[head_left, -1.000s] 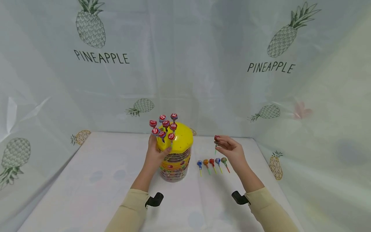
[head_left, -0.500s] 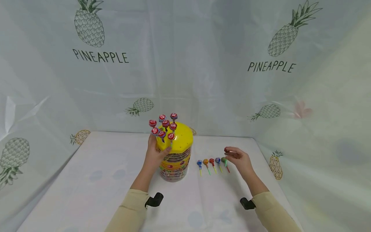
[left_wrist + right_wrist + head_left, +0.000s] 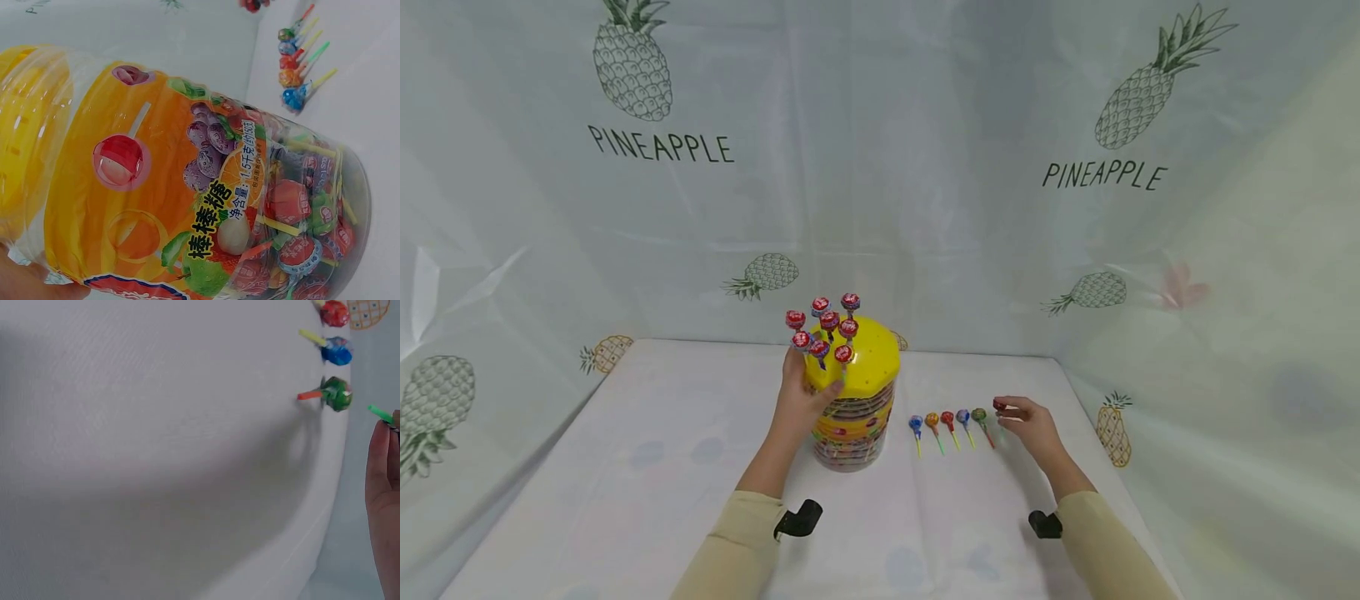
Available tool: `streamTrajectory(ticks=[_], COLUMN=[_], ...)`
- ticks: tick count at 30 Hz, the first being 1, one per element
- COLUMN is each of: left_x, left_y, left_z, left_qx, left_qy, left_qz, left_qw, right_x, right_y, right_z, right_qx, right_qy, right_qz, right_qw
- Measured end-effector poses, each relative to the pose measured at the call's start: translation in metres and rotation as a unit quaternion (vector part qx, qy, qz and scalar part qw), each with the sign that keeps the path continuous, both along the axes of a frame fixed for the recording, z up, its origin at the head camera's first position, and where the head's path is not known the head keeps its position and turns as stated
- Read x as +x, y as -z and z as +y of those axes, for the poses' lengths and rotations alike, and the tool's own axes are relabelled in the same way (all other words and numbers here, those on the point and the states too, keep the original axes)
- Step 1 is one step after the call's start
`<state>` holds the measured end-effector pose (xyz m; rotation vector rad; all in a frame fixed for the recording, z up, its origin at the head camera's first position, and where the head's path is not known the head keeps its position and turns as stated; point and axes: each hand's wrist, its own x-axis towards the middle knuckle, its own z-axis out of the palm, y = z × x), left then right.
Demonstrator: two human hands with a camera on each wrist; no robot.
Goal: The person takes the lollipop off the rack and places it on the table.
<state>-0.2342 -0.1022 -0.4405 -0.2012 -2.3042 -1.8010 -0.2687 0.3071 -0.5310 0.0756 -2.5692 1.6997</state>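
A clear plastic jar [image 3: 850, 450] with an orange fruit-print label [image 3: 94, 187] and loose lollipops inside stands on the table. Several red-wrapped lollipops [image 3: 829, 321] stick up from its yellow lid [image 3: 878, 358]. My left hand [image 3: 801, 402] holds the jar at the lid's left side, thumb in front. Just right of the green lollipop [image 3: 979, 414], my right hand [image 3: 1032, 427] pinches a dark red-topped lollipop [image 3: 999, 405] low over the table. Its green stick [image 3: 380, 414] points out past the fingers in the right wrist view.
Several lollipops lie in a row right of the jar, among them a blue one [image 3: 916, 422], an orange one [image 3: 932, 418] and a red one [image 3: 947, 417]. A pineapple-print sheet [image 3: 880, 167] hangs behind the white table [image 3: 700, 483].
My right hand has moved right and down with its lollipop, from above the row to beyond its right end. The left hand and the jar have stayed in place.
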Motion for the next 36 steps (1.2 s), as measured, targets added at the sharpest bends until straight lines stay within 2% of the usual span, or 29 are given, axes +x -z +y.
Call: streamTrajectory(ticks=[12,21,36], left_x=[0.000,-0.002,-0.002], left_y=[0.001,0.003,0.003], left_z=[-0.001,-0.001,-0.001], left_qx=[-0.003,-0.002,0.006], left_qy=[-0.003,-0.004,0.002], left_qz=[-0.009,-0.004,-0.010], left_qw=[1.0000,1.0000,0.9999], right_x=[-0.019,-0.036,-0.038], right_y=[0.027,0.034,0.038], right_z=[0.010,0.008,0.005], right_qx=[0.082,0.130,0.155], right_qy=[0.047,0.065,0.054], right_qz=[-0.070,-0.107,-0.090], right_qw=[0.993,0.984,0.982])
